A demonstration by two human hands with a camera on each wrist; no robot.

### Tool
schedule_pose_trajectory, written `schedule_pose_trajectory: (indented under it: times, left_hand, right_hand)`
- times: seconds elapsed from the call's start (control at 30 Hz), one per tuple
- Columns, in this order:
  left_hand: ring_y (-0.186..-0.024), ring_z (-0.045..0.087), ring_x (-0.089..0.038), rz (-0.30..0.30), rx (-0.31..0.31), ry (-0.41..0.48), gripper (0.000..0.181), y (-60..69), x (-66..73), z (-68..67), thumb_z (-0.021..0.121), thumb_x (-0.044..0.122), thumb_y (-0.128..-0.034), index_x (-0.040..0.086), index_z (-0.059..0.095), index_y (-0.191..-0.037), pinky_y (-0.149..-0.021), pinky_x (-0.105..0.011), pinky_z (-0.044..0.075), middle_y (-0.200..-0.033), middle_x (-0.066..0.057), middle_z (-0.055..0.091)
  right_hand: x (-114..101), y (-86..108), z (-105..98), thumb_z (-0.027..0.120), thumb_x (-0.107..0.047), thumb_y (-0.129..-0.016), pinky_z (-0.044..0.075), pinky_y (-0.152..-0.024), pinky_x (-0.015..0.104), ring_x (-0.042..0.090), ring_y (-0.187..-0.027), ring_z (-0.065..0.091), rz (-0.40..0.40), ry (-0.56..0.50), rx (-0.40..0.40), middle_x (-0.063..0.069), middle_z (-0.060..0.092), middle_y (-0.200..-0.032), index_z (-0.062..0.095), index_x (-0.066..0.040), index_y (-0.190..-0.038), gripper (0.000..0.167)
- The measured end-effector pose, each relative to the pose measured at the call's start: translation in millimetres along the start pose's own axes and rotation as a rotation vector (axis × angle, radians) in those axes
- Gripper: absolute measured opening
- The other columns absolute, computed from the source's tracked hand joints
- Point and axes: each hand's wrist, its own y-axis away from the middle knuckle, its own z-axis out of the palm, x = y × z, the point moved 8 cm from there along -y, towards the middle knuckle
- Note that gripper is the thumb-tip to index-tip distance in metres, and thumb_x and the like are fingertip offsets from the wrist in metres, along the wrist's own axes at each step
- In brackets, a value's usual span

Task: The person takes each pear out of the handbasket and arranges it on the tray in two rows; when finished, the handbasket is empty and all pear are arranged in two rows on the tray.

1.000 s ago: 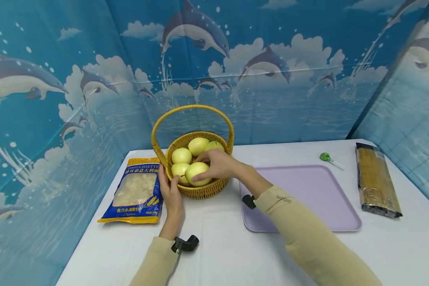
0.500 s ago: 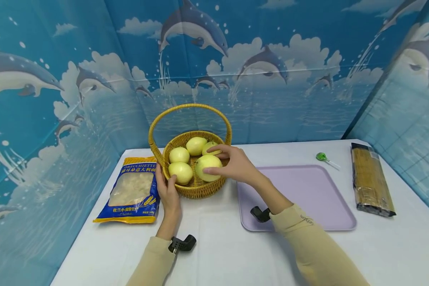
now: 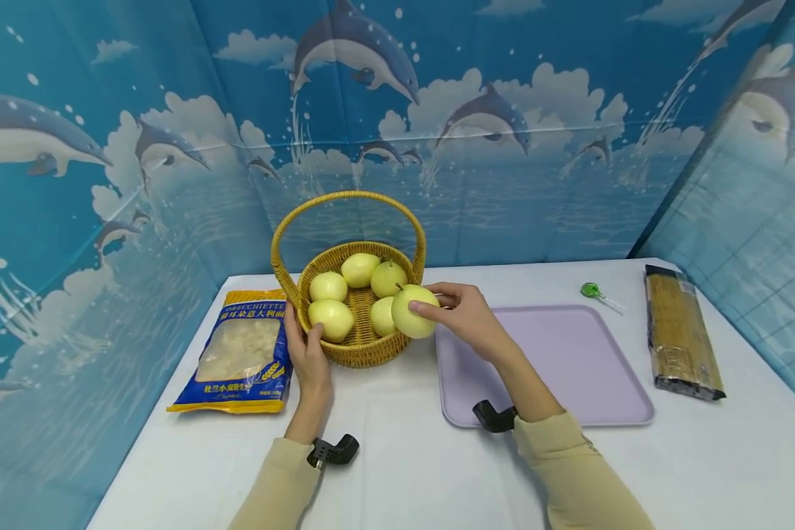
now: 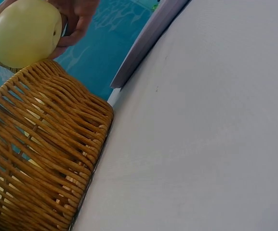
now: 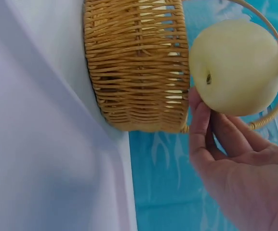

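My right hand (image 3: 470, 316) pinches a round, pale yellow-green pear (image 3: 412, 313) between thumb and fingers. It is held at the right front rim of the wicker basket (image 3: 364, 357), its stem upward. In the right wrist view, the fingertips support the pear (image 5: 237, 67) just above the basket wall (image 5: 134, 62). Several more pears (image 3: 331, 320) lie inside, one partly hidden behind the held one. At the basket's left side my left hand (image 3: 310, 361) grips the wall, thumb at the rim. The left wrist view shows the basket's woven side (image 4: 47, 144) close up.
Left of the basket lies a blue-and-yellow bag of orecchiette (image 3: 241, 353). To the right is a flat lilac tray (image 3: 570, 368). Beyond it are a green lollipop (image 3: 591, 290) and a pack of long brown noodles (image 3: 681, 331). The basket's tall arched handle (image 3: 349, 194) stands upright.
My right hand has lifted the pear from the front of the basket and carried it right to the rim, uncovering other pears. The left hand stays at the basket's side.
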Motion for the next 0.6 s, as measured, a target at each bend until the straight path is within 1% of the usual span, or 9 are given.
schedule_pose_trajectory:
  times: [0.07, 0.17, 0.27, 0.33, 0.43, 0.47, 0.53, 0.6]
  left_hand:
    - [-0.162, 0.018, -0.017, 0.000, 0.001, 0.002, 0.075, 0.3, 0.5, -0.7, 0.049, 0.003, -0.0993, 0.011, 0.021, -0.169, -0.134, -0.034, 0.015, -0.175, -0.004, 0.022]
    - [-0.162, 0.017, -0.017, -0.006, 0.000, 0.004, 0.076, 0.7, 1.0, -1.1, 0.048, 0.003, -0.0989, 0.012, 0.020, -0.169, -0.134, -0.034, 0.015, -0.176, -0.003, 0.022]
    - [-0.162, 0.017, -0.019, -0.005, 0.000, 0.006, 0.076, 1.0, 1.4, -0.6, 0.047, 0.003, -0.0989, 0.012, 0.020, -0.169, -0.134, -0.035, 0.015, -0.176, -0.005, 0.021]
    - [-0.162, 0.018, -0.019, -0.007, 0.000, 0.005, 0.076, 0.9, 0.3, -0.7, 0.047, 0.002, -0.0989, 0.011, 0.020, -0.169, -0.134, -0.035, 0.015, -0.176, -0.005, 0.021]
    - [-0.162, 0.019, -0.018, -0.011, 0.003, -0.001, 0.075, -3.3, -9.2, -1.8, 0.049, 0.003, -0.0992, 0.012, 0.021, -0.169, -0.134, -0.034, 0.015, -0.175, -0.004, 0.023]
    - [-0.161, 0.020, -0.017, -0.013, 0.005, -0.003, 0.075, -5.4, -13.5, -2.4, 0.049, 0.003, -0.0993, 0.013, 0.022, -0.169, -0.133, -0.033, 0.016, -0.175, -0.003, 0.023]
    - [-0.161, 0.020, -0.016, -0.012, 0.008, -0.009, 0.076, -9.1, -21.9, -3.5, 0.049, 0.004, -0.0993, 0.015, 0.022, -0.169, -0.133, -0.034, 0.016, -0.175, -0.002, 0.024]
    - [-0.161, 0.020, -0.016, -0.008, 0.012, -0.012, 0.076, -11.6, -28.8, -4.8, 0.049, 0.005, -0.0994, 0.017, 0.022, -0.169, -0.133, -0.034, 0.016, -0.175, -0.001, 0.024]
  right_hand:
    - [3.1, 1.4, -3.1, 0.081, -0.044, -0.091, 0.055, -0.104, 0.043, 0.022, -0.118, 0.071, 0.025, -0.001, 0.012, 0.009, 0.076, -0.125, 0.068, -0.011, -0.136, 0.057]
    - [10.5, 2.4, -11.3, 0.080, -0.051, -0.090, 0.051, -0.109, 0.048, 0.025, -0.125, 0.067, 0.068, 0.030, 0.041, 0.011, 0.074, -0.129, 0.068, -0.011, -0.136, 0.062]
    - [21.5, 4.2, -22.9, 0.078, -0.056, -0.090, 0.047, -0.115, 0.052, 0.030, -0.130, 0.064, 0.134, 0.054, 0.083, 0.016, 0.069, -0.137, 0.065, -0.008, -0.140, 0.071]
    - [31.0, 6.3, -32.0, 0.077, -0.058, -0.089, 0.045, -0.116, 0.051, 0.032, -0.132, 0.060, 0.190, 0.072, 0.124, 0.019, 0.063, -0.144, 0.061, -0.005, -0.144, 0.078]
    - [43.6, 9.3, -43.6, 0.075, -0.062, -0.089, 0.046, -0.113, 0.049, 0.033, -0.134, 0.056, 0.259, 0.128, 0.181, 0.021, 0.057, -0.151, 0.057, -0.002, -0.148, 0.086]
    - [46.8, 10.1, -46.8, 0.075, -0.064, -0.089, 0.047, -0.111, 0.048, 0.033, -0.133, 0.056, 0.275, 0.153, 0.198, 0.021, 0.057, -0.150, 0.058, -0.002, -0.147, 0.087]
    - [51.3, 11.2, -51.4, 0.073, -0.067, -0.088, 0.049, -0.103, 0.046, 0.035, -0.133, 0.051, 0.294, 0.226, 0.228, 0.022, 0.060, -0.145, 0.063, -0.002, -0.142, 0.085]
    - [53.6, 11.8, -54.0, 0.071, -0.069, -0.088, 0.050, -0.095, 0.043, 0.037, -0.129, 0.050, 0.290, 0.304, 0.251, 0.023, 0.065, -0.137, 0.067, 0.000, -0.135, 0.083]
